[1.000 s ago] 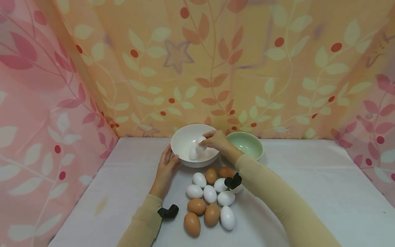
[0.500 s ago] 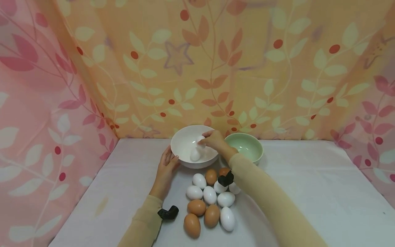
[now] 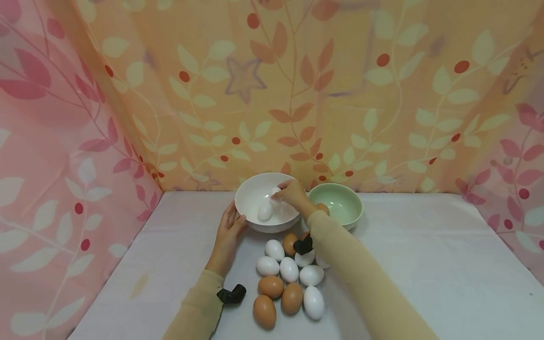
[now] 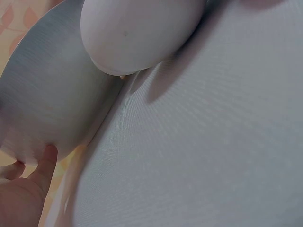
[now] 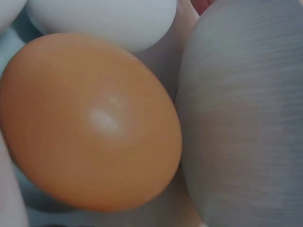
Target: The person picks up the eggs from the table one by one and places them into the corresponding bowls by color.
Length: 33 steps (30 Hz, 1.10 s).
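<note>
A white bowl [image 3: 248, 193] stands at the back of the table with a loose white egg [image 3: 265, 211] inside. My right hand [image 3: 295, 194] reaches over its rim, fingertips pinching another white egg [image 3: 276, 191], partly hidden by the fingers. My left hand [image 3: 230, 231] rests against the bowl's left outer side. In the left wrist view its thumb [image 4: 46, 165] lies straight against the outer wall. Below the bowl, white and brown eggs, such as this brown egg [image 3: 265, 312], lie grouped on the table.
A green bowl [image 3: 346, 205] stands right of the white one, a brown egg [image 3: 323, 208] partly visible in it behind the right arm. A large brown egg [image 5: 94, 123] fills the right wrist view. Patterned curtains [image 3: 204, 118] hang behind and beside the white-covered table [image 3: 425, 255].
My right forearm has swung left, uncovering more of the green bowl and the brown egg there. The loose egg in the white bowl has shifted slightly. The left hand stays in place.
</note>
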{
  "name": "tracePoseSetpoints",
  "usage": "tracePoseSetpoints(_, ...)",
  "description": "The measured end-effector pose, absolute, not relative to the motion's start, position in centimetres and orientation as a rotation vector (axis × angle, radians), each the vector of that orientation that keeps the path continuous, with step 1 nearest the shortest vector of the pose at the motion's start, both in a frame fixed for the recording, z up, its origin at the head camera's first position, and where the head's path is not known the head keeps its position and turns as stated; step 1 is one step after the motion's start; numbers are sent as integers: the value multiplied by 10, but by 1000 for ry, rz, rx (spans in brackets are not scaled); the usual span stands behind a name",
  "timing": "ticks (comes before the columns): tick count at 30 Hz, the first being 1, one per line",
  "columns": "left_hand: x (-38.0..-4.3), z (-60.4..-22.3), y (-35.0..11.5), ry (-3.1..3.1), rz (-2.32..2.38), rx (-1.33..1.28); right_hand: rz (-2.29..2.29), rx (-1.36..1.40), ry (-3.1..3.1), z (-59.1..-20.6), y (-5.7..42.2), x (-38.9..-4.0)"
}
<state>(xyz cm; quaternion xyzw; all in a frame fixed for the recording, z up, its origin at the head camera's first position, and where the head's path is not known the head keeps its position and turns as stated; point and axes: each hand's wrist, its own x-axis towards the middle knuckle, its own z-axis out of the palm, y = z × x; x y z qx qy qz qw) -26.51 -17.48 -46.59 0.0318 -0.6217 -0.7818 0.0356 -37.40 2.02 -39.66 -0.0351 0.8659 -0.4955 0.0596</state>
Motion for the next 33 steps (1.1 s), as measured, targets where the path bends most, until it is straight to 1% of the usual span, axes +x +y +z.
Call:
tracePoseSetpoints(15, -263, -467, -171, -1912, -2376, 63, -1370, -36, 2610, -405, 21, -380)
tracePoseSetpoints(33, -264, -466, -174, -1932, -2362, 63, -1275, -110, 2512, -406, 18, -381)
